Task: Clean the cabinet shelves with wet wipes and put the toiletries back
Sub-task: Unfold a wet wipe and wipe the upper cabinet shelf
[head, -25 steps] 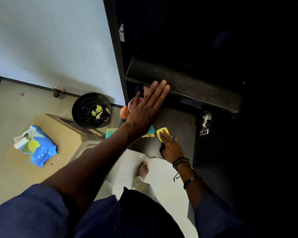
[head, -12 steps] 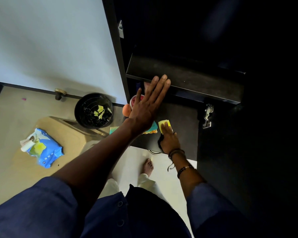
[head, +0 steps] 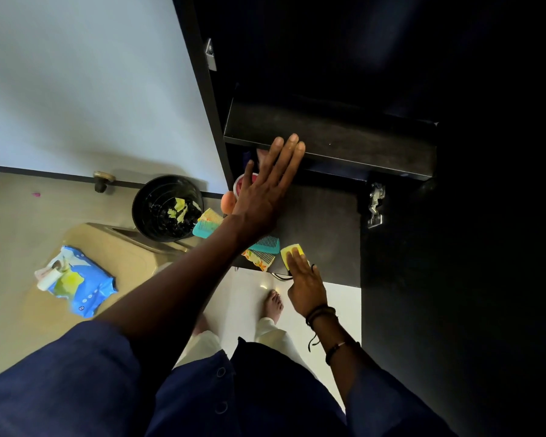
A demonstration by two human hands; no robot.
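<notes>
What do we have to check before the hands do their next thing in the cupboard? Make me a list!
1. Left hand free: ok, fingers straight, tips at the upper shelf's front edge.
2. Shelf wiped clean: cannot tell, too dark.
3. Right hand has the yellow pad: ok, fingers lie flat on it.
4. Combs safe: not ok, one lies right at the lower shelf's front edge and might slip off.
5. Wipes pack nearby: ok, low on the left.
6. Bin ready for used wipes: ok, open, beside the cabinet.
</notes>
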